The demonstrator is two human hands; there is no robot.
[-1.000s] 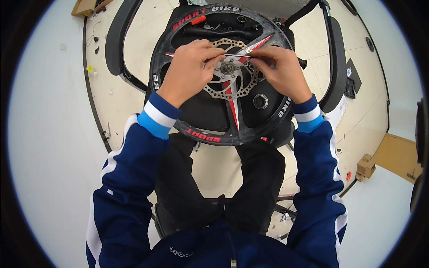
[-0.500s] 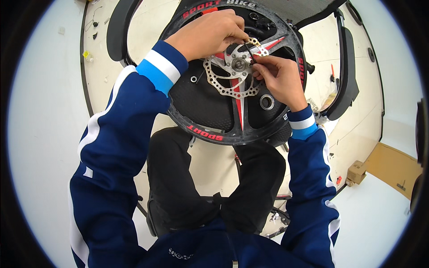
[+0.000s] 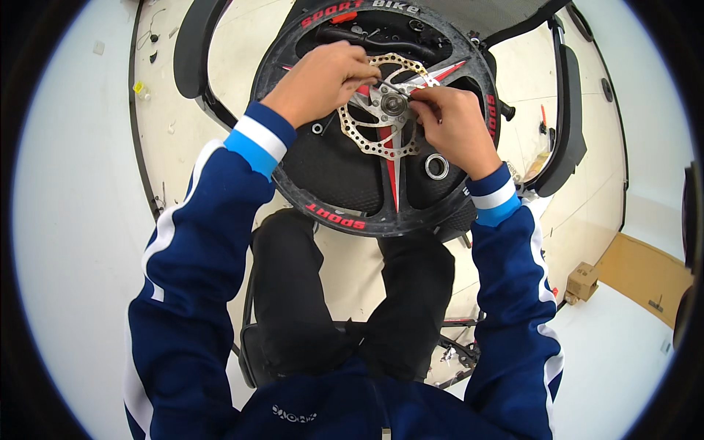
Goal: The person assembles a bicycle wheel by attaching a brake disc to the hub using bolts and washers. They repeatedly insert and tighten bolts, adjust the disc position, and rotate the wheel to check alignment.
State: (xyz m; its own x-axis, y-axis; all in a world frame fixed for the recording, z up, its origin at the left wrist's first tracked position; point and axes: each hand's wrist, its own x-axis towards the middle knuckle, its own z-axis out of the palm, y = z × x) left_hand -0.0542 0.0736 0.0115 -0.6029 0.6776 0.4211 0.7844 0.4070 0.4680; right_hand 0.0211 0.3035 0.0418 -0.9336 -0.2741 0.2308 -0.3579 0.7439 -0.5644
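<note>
A black bicycle wheel (image 3: 282,180) with red and silver spokes lies flat before me, with a perforated silver brake disc (image 3: 357,142) at its hub. Between my hands runs a thin dark rod, which looks like a hex key (image 3: 393,87), slanting over the hub (image 3: 394,105). My left hand (image 3: 328,77) pinches its upper-left end. At its other end, by the disc's bolts on the hub's right side, my right hand (image 3: 456,123) is closed with thumb and forefinger on it. The fingers hide whether the tip sits in a bolt.
Inside the wheel's openings lie a ring bearing (image 3: 437,167), a small nut (image 3: 317,128) and a red-handled tool (image 3: 344,20). The wheel rests on a black chair seat, flanked by armrests (image 3: 567,121). A small cardboard box (image 3: 582,281) stands at the right.
My left hand has swung down and left with its end of the hex key, so the key now slants across the hub. My right hand has stayed beside the hub.
</note>
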